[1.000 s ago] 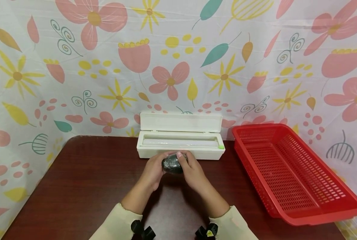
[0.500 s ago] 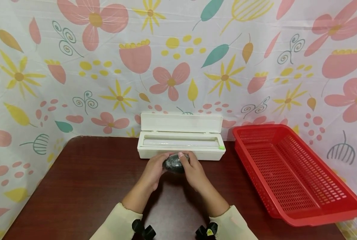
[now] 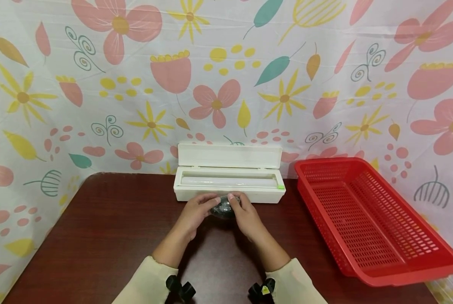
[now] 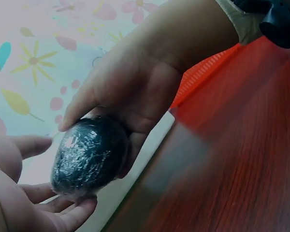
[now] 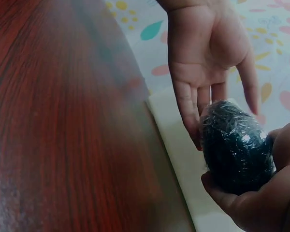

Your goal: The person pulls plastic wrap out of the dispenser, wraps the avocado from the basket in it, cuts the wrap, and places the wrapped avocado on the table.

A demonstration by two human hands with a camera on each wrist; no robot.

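Note:
A dark, avocado-shaped item (image 3: 223,208) wrapped in clear cling film is held up in front of the white box, its wrap wrinkled and shiny. My right hand (image 3: 247,217) grips its right end, thumb on the near side and fingers curled behind; the right wrist view shows that palm cupped round it. On the other side, my left hand (image 3: 193,214) has fairly straight fingers, their tips at the wrap. The left thumb (image 4: 36,145) stands off the item in the left wrist view. Behind both hands, the white cling film box (image 3: 226,196) has its lid raised and a film roll (image 3: 230,182) inside.
A red plastic basket (image 3: 348,270) with perforated walls stands at the right of the dark wooden table (image 3: 97,236). A floral cloth (image 3: 211,50) hangs behind the table's back edge. The box sits against that back edge.
The left hand has loosened, its thumb now stretched in front of the wrapped item. The item has shifted slightly right with the right hand. Box and basket stay put.

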